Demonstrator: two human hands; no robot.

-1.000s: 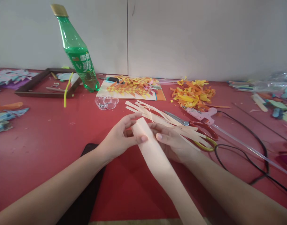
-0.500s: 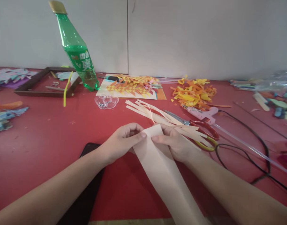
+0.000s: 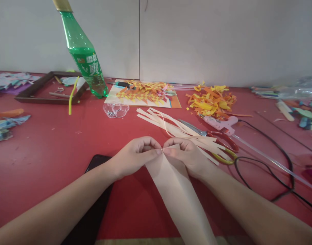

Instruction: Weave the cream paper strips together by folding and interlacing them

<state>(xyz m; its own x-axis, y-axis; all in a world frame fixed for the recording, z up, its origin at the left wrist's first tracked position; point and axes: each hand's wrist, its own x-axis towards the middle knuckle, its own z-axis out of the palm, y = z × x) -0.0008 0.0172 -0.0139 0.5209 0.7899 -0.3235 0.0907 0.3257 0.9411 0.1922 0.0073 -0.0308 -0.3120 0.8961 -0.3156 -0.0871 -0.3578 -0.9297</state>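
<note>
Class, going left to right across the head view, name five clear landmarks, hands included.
Frame → bottle → left hand → right hand → glue gun. Left out: the paper, which overlaps both hands.

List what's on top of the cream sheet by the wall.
Orange-and-yellow checkered paper and part of a teal-and-black tool lie on the cream sheet. Its middle is hidden beneath them.

left fingers (image 3: 151, 155) and right fingers (image 3: 175, 154) pinch a paper strip (image 3: 178, 195).

Our bare left hand (image 3: 134, 156), frame centre: pinching | bare right hand (image 3: 193, 158), just beside: pinching | bare forearms (image 3: 56, 200): from lower corners
</note>
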